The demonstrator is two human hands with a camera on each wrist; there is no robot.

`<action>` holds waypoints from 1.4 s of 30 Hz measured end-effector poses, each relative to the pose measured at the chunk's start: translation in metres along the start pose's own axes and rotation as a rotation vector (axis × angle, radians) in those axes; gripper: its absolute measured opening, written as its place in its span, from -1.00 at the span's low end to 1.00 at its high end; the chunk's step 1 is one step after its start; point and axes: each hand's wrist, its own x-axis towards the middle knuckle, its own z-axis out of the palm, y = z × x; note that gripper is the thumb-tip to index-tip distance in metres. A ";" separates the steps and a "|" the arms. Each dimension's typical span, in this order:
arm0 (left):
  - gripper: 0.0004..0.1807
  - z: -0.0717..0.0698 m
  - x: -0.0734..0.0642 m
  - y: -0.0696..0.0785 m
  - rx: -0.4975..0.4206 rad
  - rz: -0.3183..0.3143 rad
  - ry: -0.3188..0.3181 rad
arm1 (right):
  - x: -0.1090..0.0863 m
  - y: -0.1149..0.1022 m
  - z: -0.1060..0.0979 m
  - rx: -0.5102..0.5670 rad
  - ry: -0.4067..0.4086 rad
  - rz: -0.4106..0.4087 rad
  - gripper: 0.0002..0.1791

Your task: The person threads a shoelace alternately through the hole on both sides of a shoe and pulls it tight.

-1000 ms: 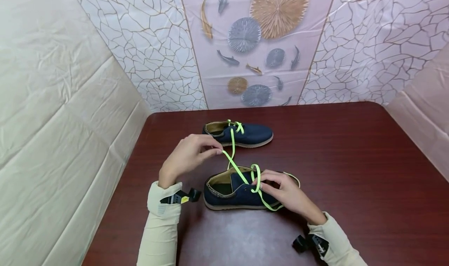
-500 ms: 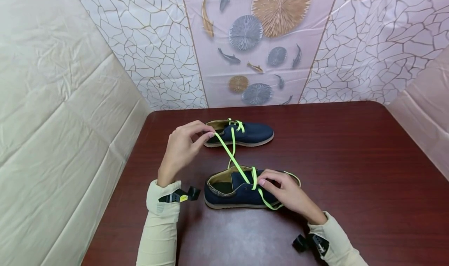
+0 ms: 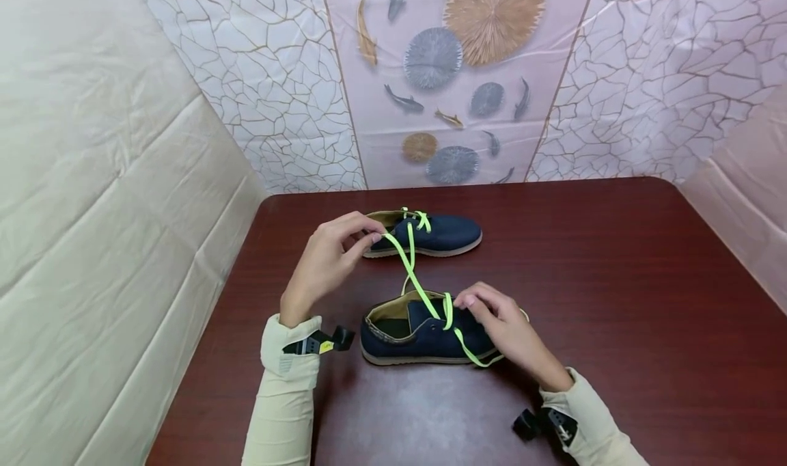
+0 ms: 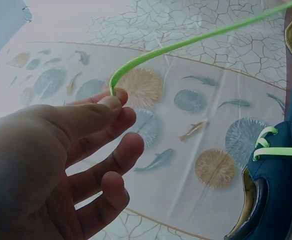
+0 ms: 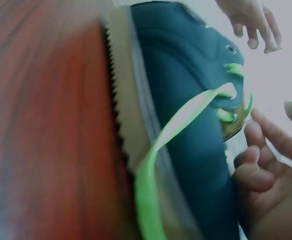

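A navy shoe (image 3: 406,346) with a tan lining stands on the table, its toe to the right. Its neon-green shoelace (image 3: 424,295) rises from the eyelets to my left hand (image 3: 328,257). Thumb and index finger pinch the lace, as the left wrist view shows, while the other fingers are loosely bent. Beside the laced part is my right hand (image 3: 507,326), its fingers loosely bent and the thumb apart from them. In the right wrist view, its index fingertip is close to a bit of lace; whether it touches cannot be told. This hand covers the toe.
Behind lies a second navy shoe (image 3: 451,234) with green laces, partly behind the left hand. A loose lace end (image 3: 486,363) hangs over the near shoe's side. The brown table (image 3: 615,281) meets a patterned backdrop (image 3: 295,111) at its far edge.
My left hand has drawn the lace up and away, and the loop near the eyelets has tightened. The right hand has let go of the lace and lifted slightly.
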 end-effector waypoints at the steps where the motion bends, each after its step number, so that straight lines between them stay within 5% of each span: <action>1: -0.89 0.002 0.001 0.001 -0.007 0.007 -0.018 | 0.001 -0.002 -0.001 0.002 0.010 0.013 -0.77; 4: -0.90 0.006 0.004 0.008 -0.009 0.024 -0.049 | 0.007 -0.015 -0.005 -0.001 0.008 0.049 -0.76; 11: -0.89 0.011 0.003 0.020 -0.044 0.083 -0.112 | 0.044 -0.060 0.000 0.180 -0.120 0.118 -0.63; 19: -0.86 0.025 0.005 0.028 -0.090 0.188 -0.165 | 0.072 -0.081 -0.011 0.162 -0.254 0.218 -0.74; 24: -0.81 0.028 0.004 0.029 -0.068 0.109 -0.208 | 0.073 -0.081 -0.018 0.160 -0.233 0.201 -0.79; 31: -0.72 0.038 0.003 0.016 0.024 -0.051 -0.515 | 0.068 -0.086 -0.036 -0.013 -0.184 0.174 -0.85; 35: -0.79 0.045 0.006 0.011 0.029 -0.042 -0.592 | 0.067 -0.089 -0.043 -0.023 -0.216 0.182 -0.85; 42: -0.91 0.057 0.006 0.005 -0.011 -0.025 -0.614 | 0.073 -0.067 -0.038 -0.048 -0.377 0.206 -0.80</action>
